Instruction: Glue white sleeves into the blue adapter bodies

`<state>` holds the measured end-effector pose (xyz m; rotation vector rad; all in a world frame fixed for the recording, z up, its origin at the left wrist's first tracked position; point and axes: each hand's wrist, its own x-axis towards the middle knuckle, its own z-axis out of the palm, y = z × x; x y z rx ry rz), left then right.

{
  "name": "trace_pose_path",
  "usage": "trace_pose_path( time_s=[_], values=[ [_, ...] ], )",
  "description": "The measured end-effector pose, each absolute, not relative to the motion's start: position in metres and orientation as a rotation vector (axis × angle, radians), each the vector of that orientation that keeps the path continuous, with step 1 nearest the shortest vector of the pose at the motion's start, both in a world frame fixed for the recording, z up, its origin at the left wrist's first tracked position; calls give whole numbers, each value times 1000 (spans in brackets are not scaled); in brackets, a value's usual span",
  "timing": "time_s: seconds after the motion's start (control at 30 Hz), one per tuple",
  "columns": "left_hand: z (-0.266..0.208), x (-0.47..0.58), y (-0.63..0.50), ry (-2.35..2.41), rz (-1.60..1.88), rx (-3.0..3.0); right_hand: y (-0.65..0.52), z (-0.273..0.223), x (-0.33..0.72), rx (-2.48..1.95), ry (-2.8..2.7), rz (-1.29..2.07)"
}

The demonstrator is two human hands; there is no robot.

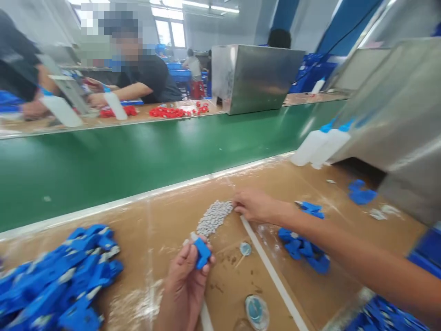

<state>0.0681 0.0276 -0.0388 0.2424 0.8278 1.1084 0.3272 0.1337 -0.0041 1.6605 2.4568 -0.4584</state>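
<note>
Many blue pieces (65, 276): loose heap, left of the grey pile and nearer to the person; angular, matte, like moulded plastic, with pale bits showing on several of them.
Left hand (188, 282): at the near side of the grey pile; thumb and fingers are closed around one piece.
Held piece (203, 253): blue and blocky, with a pale tip towards the grey pile; it seems best to keep it steady, and the pale end uncovered by fingers.
Grey pile (214, 218): very many small, smooth-looking bits, spread in a long thin layer on the glossy brown table (168, 225).
Small dish (245, 248): round, bluish inside, to the right of the grey pile and nearer; a thin stick (239, 261) lies beside it.
Right hand (254, 205): at the right end of the grey pile; fingertips are bent together, but I cannot tell if they grip a bit. For a clean pick, I would pinch only one bit, lightly, from the edge.
Two bottles (310, 148): far to the right of the grey pile and beyond it; whitish, smooth, with blue tops.
</note>
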Motion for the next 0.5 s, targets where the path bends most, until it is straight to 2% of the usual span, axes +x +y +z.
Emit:
trace_pose_path(
  time_s=[0.5],
  values=[
    [-56, 62, 28, 742, 1063, 236, 132, -18, 324, 1612, 2548, -336]
  ],
)
